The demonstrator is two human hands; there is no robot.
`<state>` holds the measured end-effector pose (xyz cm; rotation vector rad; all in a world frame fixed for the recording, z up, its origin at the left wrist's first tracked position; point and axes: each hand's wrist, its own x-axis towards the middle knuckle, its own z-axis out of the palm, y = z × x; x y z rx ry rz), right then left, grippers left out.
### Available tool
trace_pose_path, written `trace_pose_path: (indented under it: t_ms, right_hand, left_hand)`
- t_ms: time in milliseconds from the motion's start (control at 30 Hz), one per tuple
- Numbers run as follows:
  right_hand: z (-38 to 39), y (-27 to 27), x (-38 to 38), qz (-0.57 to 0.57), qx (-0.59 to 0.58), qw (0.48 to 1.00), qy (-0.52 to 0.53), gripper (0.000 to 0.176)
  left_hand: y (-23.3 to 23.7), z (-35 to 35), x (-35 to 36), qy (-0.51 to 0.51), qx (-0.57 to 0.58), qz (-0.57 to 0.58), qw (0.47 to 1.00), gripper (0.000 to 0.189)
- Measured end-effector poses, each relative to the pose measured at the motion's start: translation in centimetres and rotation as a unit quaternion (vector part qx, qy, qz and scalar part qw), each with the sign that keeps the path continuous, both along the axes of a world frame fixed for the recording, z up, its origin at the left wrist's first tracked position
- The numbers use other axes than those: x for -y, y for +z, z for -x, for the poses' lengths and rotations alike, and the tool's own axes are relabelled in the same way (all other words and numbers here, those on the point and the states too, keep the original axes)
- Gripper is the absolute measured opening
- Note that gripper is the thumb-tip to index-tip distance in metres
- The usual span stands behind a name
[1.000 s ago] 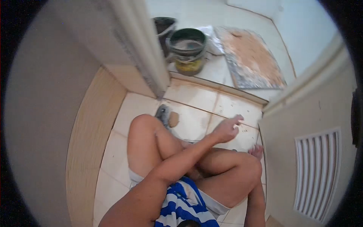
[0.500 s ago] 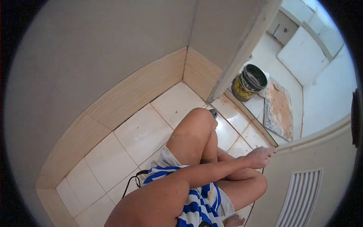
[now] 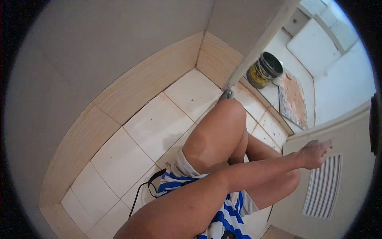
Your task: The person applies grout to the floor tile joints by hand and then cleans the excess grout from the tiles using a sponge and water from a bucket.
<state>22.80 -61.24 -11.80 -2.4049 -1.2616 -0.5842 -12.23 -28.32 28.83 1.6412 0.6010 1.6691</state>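
Reaching across the raised knees, which hand is shown, and where does it end up? (Reader)

Left hand (image 3: 314, 153), at the end of an arm stretched from lower left to right. It rests against the beige door (image 3: 352, 131), at the upper left corner of the vent grille (image 3: 322, 187). (Legend)

How do the fingers lie? (Reader)

Fingers (image 3: 327, 145) held close together and lightly bent, their tips on the door panel just above the grille slats. They grip nothing; the palm faces the door. (Legend)

Where does the door stand relative to the person? (Reader)

At the right of the view, just beside the bent legs. Its top edge runs diagonally below the white room beyond. (Legend)

What else is labelled? (Reader)

Knee (image 3: 223, 127), raised at centre, over the cream tile floor (image 3: 159, 123). A striped blue and white garment (image 3: 207, 215) is at the bottom of the view. A black cable (image 3: 145, 187) loops on the tiles just beside the hip. A wood-toned skirting (image 3: 139, 87) lines the grey wall. Past the door frame are a dark bucket (image 3: 266, 71) with a yellow label and, just beside it, a flat board (image 3: 293, 99) smeared orange. (Legend)
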Motion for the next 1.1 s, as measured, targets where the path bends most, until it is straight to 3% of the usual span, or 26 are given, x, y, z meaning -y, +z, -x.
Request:
trace_pose_path:
  t_ms: [100,167,267,367,467,533,600,733,833,900,1000,1100]
  right_hand:
    - [-0.9,-3.2,4.4,0.011,-0.014,0.996,-0.084,0.032]
    - [-2.1,-6.0,7.4,0.019,-0.021,0.991,-0.128,0.031]
    - [-5.8,-11.8,11.8,0.033,-0.025,0.983,-0.177,0.03]
    - [-6.7,-3.7,8.6,-0.053,0.01,0.979,-0.195,0.03]
    - [-5.9,0.9,10.6,-0.096,0.024,0.968,-0.231,0.031]
    - [-2.7,1.1,13.2,-0.095,0.026,0.967,-0.236,0.032]
    - [2.3,-0.8,14.7,-0.072,0.018,0.971,-0.228,0.034]
    - [8.5,-2.6,13.5,-0.058,0.011,0.976,-0.211,0.037]
    - [9.8,-1.8,12.8,-0.075,0.023,0.974,-0.211,0.04]
    - [10.5,-1.0,13.7,-0.084,0.033,0.973,-0.212,0.043]
    - [11.9,0.3,17.3,-0.078,0.006,0.972,-0.221,0.046]
    - [13.1,1.1,21.4,-0.04,-0.119,0.965,-0.232,0.051]
  left_hand:
    - [0.8,-1.9,2.3,0.009,-0.024,-0.017,1.0,0.036]
    - [0.3,-3.3,4.5,-0.008,0.034,-0.089,0.995,0.037]
    - [-1.2,-4.8,10.1,-0.077,0.066,-0.108,0.989,0.045]
    - [-2.0,-6.1,14.3,-0.19,0.043,-0.115,0.974,0.052]
    - [-1.6,-6.8,17.7,-0.287,0.019,-0.145,0.947,0.062]
    - [-1.7,-6.8,19.1,-0.327,0.018,-0.161,0.931,0.065]
    - [-1.2,-7.4,20.1,-0.415,-0.021,-0.141,0.898,0.049]
    - [-0.1,-9.1,22.0,-0.476,0.004,-0.155,0.866,0.055]
    - [0.8,-11.1,21.7,-0.486,0.05,-0.186,0.852,0.058]
    - [1.2,-12.3,20.1,-0.455,0.044,-0.184,0.87,0.058]
    - [1.1,-13.8,16.4,-0.416,0.014,-0.119,0.901,0.051]
    - [2.2,-13.1,11.3,-0.351,-0.034,0.008,0.936,0.042]
